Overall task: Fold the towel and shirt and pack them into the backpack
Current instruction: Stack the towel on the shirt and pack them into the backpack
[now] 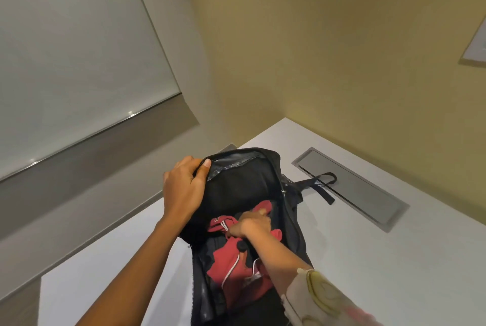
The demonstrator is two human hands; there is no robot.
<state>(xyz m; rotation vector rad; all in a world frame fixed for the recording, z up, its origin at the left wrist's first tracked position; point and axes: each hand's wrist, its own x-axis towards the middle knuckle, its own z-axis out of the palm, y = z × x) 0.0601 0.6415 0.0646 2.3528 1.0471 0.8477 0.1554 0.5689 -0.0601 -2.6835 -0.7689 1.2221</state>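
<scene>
A black backpack (247,183) lies unzipped on the white table (381,260), its main compartment gaping towards me. My left hand (184,188) grips the top edge of the opened flap and holds it up. My right hand (253,224) is inside the compartment, fingers closed on a red shirt (231,270) with thin white piping, which lies bunched in the bag. No towel is visible; anything beneath the shirt is hidden.
A grey recessed rectangular panel (368,194) is set into the table behind the bag, and the backpack's black strap (320,183) lies across it. A yellow wall stands behind the table. A window blind is at the left. The table's left edge runs close to the bag.
</scene>
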